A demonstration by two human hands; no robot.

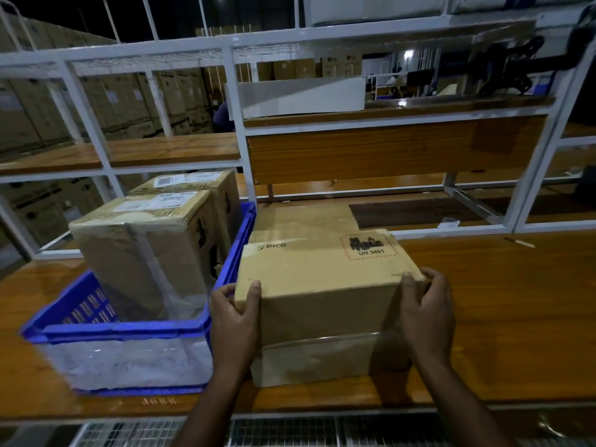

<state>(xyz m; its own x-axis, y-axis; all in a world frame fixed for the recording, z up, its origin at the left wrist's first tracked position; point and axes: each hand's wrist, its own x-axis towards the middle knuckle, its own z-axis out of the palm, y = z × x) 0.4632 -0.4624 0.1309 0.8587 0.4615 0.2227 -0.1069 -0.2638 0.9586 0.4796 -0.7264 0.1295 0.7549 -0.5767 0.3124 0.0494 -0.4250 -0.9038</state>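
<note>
A brown cardboard box (325,285) printed with PICO and a UN 3481 mark stands on the wooden table (500,317) in the middle of the head view. My left hand (235,321) grips its near left corner, thumb on the front face. My right hand (425,311) grips its near right corner, thumb on the front face too. A second flat box (303,217) lies just behind it.
A blue plastic crate (122,330) lined with clear plastic stands to the left, touching my left hand's side, with two taped cardboard boxes (145,246) inside. A white metal shelf frame (235,117) with wooden boards rises behind. Wire mesh (290,433) runs below the table's front edge.
</note>
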